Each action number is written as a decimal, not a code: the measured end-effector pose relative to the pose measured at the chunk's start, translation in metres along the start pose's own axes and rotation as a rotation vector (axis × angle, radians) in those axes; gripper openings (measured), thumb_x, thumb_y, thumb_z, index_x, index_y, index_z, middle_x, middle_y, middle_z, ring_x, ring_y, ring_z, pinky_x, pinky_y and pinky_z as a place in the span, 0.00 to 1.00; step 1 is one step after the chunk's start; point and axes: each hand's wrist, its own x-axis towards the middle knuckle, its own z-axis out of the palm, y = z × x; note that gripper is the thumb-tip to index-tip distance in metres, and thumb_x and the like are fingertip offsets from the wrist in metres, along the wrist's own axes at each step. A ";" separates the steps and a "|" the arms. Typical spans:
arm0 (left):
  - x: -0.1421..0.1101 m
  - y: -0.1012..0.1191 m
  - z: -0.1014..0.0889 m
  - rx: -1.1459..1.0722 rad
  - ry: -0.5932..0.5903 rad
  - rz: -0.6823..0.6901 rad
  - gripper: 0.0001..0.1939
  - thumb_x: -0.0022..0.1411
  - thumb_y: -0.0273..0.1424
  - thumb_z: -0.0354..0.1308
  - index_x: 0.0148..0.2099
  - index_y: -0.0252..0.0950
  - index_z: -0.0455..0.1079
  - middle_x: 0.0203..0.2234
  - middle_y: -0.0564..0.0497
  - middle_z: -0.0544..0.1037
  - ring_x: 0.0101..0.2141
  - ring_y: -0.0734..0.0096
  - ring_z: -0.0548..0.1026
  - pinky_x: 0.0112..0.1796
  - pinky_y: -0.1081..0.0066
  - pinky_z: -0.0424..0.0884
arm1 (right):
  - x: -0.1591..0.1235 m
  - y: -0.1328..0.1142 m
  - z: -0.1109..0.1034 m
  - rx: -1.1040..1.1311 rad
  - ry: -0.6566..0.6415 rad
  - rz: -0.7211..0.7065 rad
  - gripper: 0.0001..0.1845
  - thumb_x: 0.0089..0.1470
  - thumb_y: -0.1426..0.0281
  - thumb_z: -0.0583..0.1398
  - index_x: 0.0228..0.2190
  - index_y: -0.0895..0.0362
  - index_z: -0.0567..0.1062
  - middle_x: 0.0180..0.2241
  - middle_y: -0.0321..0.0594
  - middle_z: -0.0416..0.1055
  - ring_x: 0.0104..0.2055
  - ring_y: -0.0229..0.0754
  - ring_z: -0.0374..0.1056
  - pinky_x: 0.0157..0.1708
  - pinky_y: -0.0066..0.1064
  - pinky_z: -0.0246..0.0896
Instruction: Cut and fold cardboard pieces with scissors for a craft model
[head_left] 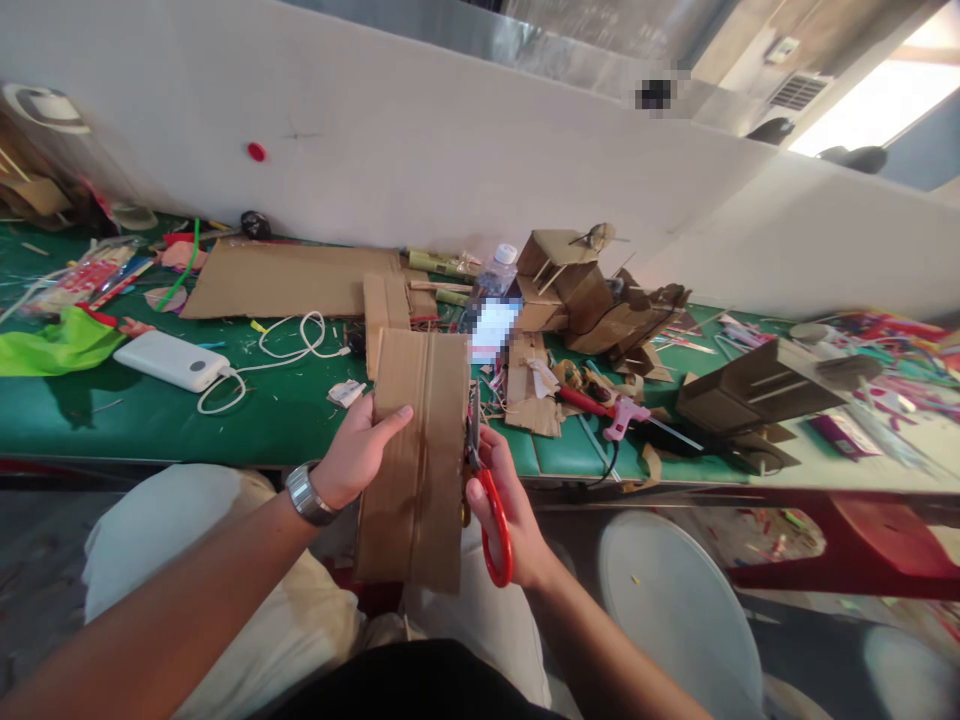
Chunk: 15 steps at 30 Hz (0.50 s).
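Observation:
My left hand (360, 450), with a metal watch (309, 496) on its wrist, grips the left edge of a creased brown cardboard piece (420, 460). Its thumb lies on the front face and the other fingers are hidden behind. In my right hand (514, 500) is a pair of scissors (496, 540) with red handles, blades pointing away from me. The blades lie along the cardboard's right edge; whether they are around it I cannot tell. The cardboard hangs upright over my lap, in front of the table edge.
On the green table (300, 390) lie a white power bank (169, 360) with its cable, a flat cardboard sheet (292, 280), a lit phone (495, 330) and a pink glue gun (624, 418). Cardboard models (757, 390) stand to the right. A round stool (679, 610) is at lower right.

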 end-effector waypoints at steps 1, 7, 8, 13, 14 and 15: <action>0.000 0.000 0.000 0.005 -0.006 0.005 0.28 0.60 0.45 0.74 0.57 0.36 0.77 0.55 0.41 0.85 0.60 0.44 0.78 0.64 0.48 0.69 | 0.000 0.000 0.000 -0.007 -0.006 -0.002 0.39 0.67 0.41 0.58 0.67 0.48 0.58 0.57 0.48 0.69 0.49 0.49 0.69 0.51 0.42 0.67; 0.000 0.000 -0.001 0.038 -0.020 0.018 0.28 0.60 0.45 0.73 0.57 0.35 0.77 0.56 0.40 0.84 0.59 0.44 0.79 0.63 0.48 0.70 | 0.002 0.001 -0.001 -0.010 0.001 0.092 0.41 0.66 0.40 0.59 0.67 0.50 0.58 0.53 0.47 0.69 0.34 0.40 0.64 0.32 0.34 0.64; -0.001 0.001 0.000 0.047 -0.022 0.017 0.28 0.60 0.45 0.73 0.57 0.35 0.77 0.55 0.39 0.84 0.59 0.44 0.79 0.63 0.48 0.70 | 0.002 0.002 -0.001 0.006 0.006 0.104 0.40 0.66 0.40 0.60 0.66 0.50 0.59 0.52 0.46 0.69 0.32 0.38 0.63 0.29 0.33 0.63; -0.002 0.002 0.000 0.068 -0.021 0.009 0.29 0.60 0.45 0.73 0.58 0.36 0.76 0.56 0.39 0.84 0.59 0.43 0.79 0.62 0.47 0.71 | 0.001 0.002 0.002 0.063 0.043 0.120 0.36 0.67 0.42 0.61 0.64 0.49 0.62 0.36 0.36 0.70 0.24 0.37 0.62 0.22 0.32 0.60; -0.002 0.002 0.000 0.071 -0.022 0.010 0.29 0.60 0.46 0.73 0.58 0.36 0.76 0.56 0.39 0.84 0.59 0.43 0.79 0.62 0.47 0.71 | 0.001 0.002 0.002 0.066 0.050 0.117 0.36 0.67 0.42 0.61 0.64 0.49 0.62 0.33 0.34 0.68 0.24 0.37 0.62 0.22 0.32 0.60; -0.002 0.002 0.000 0.077 -0.022 0.010 0.29 0.60 0.46 0.73 0.57 0.36 0.76 0.56 0.39 0.84 0.59 0.43 0.79 0.63 0.47 0.71 | 0.001 0.002 0.003 0.066 0.056 0.114 0.35 0.66 0.42 0.61 0.63 0.49 0.63 0.31 0.32 0.67 0.23 0.37 0.62 0.21 0.31 0.60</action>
